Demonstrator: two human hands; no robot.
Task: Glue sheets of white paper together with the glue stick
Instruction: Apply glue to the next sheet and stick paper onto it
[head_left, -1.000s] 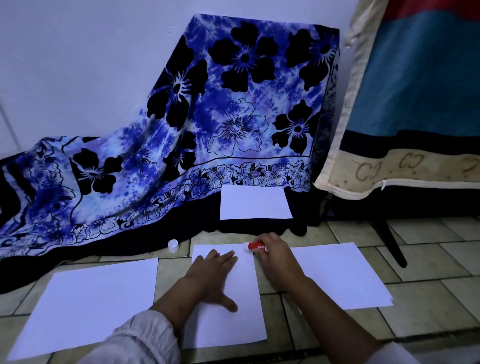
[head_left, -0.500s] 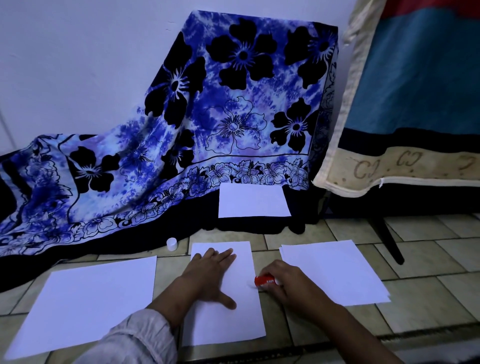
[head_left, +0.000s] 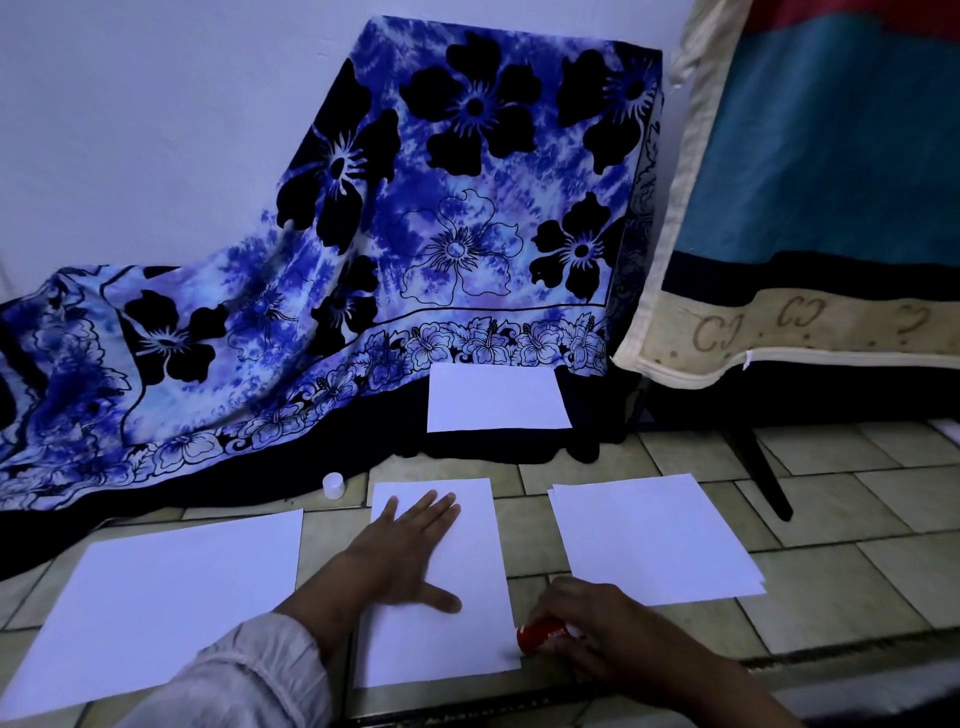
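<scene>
- far left: one white sheet (head_left: 156, 597) lies flat on the tiled floor (head_left: 831, 571), well apart from the hands
- behind it, a blue flower-print cloth (head_left: 415, 234) hangs down and spills onto the floor
- a small white cap (head_left: 333, 485) stands on the floor right at the cloth's dark hem, just beside the far left corner of the middle sheet
- left hand (head_left: 400, 551), in a pale sleeve (head_left: 249, 670), lies palm down on the middle sheet (head_left: 467, 644) with fingers straight and thumb spread, so that grip is released and just presses the paper flat
- further back, a smaller sheet (head_left: 496, 397) sits on the cloth's dark edge
- the glue stick (head_left: 540, 635), red body, is low at the middle sheet's right edge near its near corner, with the tip pointing left at the paper; looks like it's touching, but it's a bit blurry
- right hand (head_left: 602, 629) has its grip wrapped round the glue stick, fingers curled over it
- right of that, a thin stack of white sheets (head_left: 649, 540) lies on the floor, close to the right hand
- far right: a teal and cream blanket (head_left: 831, 156) hangs down
</scene>
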